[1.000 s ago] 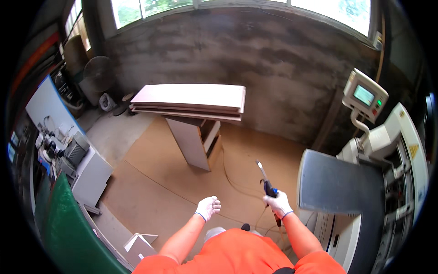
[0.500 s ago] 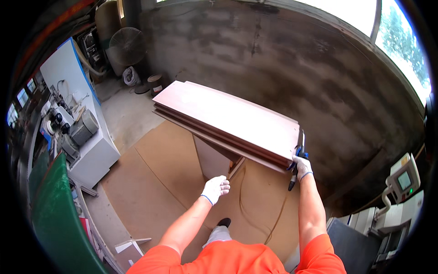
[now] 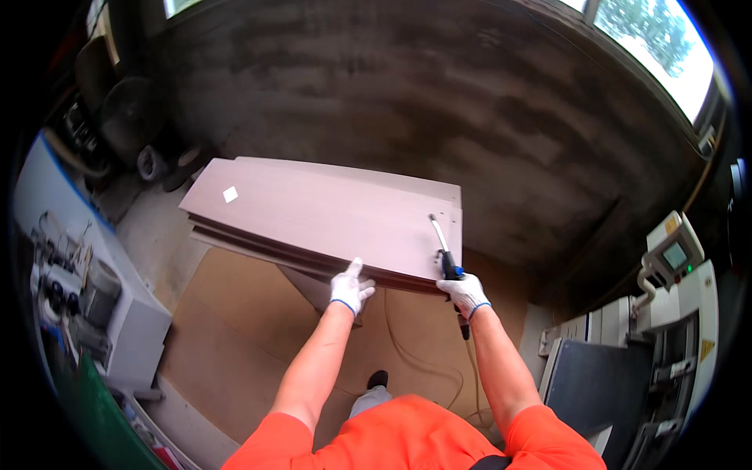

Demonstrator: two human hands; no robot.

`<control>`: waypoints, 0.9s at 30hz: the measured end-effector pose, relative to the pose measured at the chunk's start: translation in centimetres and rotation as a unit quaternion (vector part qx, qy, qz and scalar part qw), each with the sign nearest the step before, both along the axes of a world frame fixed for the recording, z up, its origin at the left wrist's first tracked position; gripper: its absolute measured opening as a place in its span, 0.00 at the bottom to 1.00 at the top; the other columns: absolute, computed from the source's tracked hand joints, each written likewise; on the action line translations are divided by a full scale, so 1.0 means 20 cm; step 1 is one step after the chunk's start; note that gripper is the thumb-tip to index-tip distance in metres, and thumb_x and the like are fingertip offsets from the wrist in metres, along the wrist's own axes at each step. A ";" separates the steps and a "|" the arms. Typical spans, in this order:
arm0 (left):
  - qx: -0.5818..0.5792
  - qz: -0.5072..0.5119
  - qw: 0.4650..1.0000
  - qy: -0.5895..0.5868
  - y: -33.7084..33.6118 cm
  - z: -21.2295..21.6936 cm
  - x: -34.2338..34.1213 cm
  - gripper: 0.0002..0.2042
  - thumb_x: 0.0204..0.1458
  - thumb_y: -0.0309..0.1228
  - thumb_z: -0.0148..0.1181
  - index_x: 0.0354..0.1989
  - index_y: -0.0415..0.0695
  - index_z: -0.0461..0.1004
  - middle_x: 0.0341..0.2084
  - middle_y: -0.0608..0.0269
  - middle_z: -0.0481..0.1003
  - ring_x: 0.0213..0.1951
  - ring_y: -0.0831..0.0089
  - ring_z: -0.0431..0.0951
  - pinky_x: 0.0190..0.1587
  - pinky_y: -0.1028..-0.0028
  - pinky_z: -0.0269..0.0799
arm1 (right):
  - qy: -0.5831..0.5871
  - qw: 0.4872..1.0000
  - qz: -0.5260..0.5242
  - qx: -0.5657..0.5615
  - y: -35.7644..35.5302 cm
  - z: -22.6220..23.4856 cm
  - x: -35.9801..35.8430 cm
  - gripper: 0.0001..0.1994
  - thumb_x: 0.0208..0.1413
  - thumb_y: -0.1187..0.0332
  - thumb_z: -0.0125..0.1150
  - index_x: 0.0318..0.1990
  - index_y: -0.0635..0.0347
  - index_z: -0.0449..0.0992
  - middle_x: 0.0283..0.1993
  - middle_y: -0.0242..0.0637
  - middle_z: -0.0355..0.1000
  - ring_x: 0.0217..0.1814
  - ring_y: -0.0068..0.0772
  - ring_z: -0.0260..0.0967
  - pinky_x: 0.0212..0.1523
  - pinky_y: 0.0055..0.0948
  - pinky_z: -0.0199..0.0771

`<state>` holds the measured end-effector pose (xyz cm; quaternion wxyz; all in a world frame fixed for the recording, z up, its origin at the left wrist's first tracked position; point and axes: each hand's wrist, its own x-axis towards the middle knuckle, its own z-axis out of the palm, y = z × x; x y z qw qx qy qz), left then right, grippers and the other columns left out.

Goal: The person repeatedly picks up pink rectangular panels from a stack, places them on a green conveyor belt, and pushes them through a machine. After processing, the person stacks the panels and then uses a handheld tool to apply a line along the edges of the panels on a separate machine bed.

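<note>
A stack of pale pinkish-brown flat panels point(image 3: 313, 211) lies across the middle, raised above the floor, with a small white diamond-shaped patch on the top panel. My right hand point(image 3: 467, 294), in a white knit glove, is closed round a black and blue air blow gun point(image 3: 450, 265). The gun's slim metal nozzle points away over the right end of the top panel. At the stack's near edge is my gloved left hand point(image 3: 351, 288), thumb raised and fingers apart, holding nothing. Whether it touches the edge I cannot tell.
Brown sheeting point(image 3: 235, 313) covers the floor, where a thin hose point(image 3: 407, 356) trails. A machine with a control screen point(image 3: 675, 254) stands at the right. On the left is a white bench point(image 3: 141, 329) with motors and tools. A dark stained wall point(image 3: 376, 102) rises behind the stack.
The view has turned, and a white diamond patch now shows on the top panel. My left hand has come up to the near edge. The blow gun has swung from the stack's end over its top.
</note>
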<state>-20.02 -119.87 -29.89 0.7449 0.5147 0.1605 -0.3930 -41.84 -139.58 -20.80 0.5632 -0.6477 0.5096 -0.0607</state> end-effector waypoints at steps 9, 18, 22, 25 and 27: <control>-0.002 0.006 1.000 0.022 0.07 0.08 -0.01 0.31 0.65 0.43 0.66 0.72 0.44 0.65 0.69 0.40 0.66 0.60 0.34 0.75 0.60 0.38 0.73 | -0.136 0.980 -0.011 0.143 0.26 -0.07 -0.19 0.11 0.58 0.60 0.73 0.36 0.57 0.80 0.27 0.29 0.73 0.22 0.24 0.63 0.24 0.32 0.64; 0.050 0.033 0.998 -0.035 0.05 0.09 0.03 0.30 0.64 0.35 0.68 0.71 0.34 0.66 0.68 0.41 0.67 0.61 0.34 0.74 0.55 0.44 0.80 | -0.166 0.978 -0.092 0.093 0.27 0.02 -0.05 0.10 0.58 0.63 0.72 0.33 0.60 0.81 0.25 0.34 0.78 0.21 0.26 0.67 0.23 0.36 0.65; -0.007 0.015 1.000 -0.006 0.04 0.12 0.01 0.25 0.66 0.39 0.64 0.69 0.45 0.70 0.68 0.51 0.70 0.66 0.42 0.71 0.63 0.37 0.71 | -0.164 0.976 -0.019 0.142 0.47 0.11 -0.08 0.10 0.60 0.61 0.72 0.36 0.57 0.82 0.26 0.33 0.80 0.17 0.22 0.63 0.18 0.30 0.59; -0.027 0.059 0.998 0.003 0.14 0.04 0.09 0.17 0.66 0.39 0.65 0.60 0.47 0.77 0.53 0.57 0.81 0.52 0.53 0.82 0.51 0.43 0.82 | -0.220 0.936 0.038 0.271 0.64 0.10 -0.11 0.10 0.64 0.59 0.70 0.37 0.56 0.83 0.27 0.34 0.80 0.18 0.20 0.64 0.18 0.25 0.58; -0.046 0.055 0.997 -0.031 0.21 0.05 0.07 0.18 0.65 0.41 0.66 0.57 0.44 0.79 0.51 0.56 0.82 0.48 0.56 0.85 0.48 0.49 0.85 | -0.239 0.918 0.031 0.315 0.72 0.02 -0.11 0.11 0.65 0.57 0.69 0.44 0.53 0.84 0.33 0.33 0.82 0.24 0.22 0.70 0.23 0.25 0.66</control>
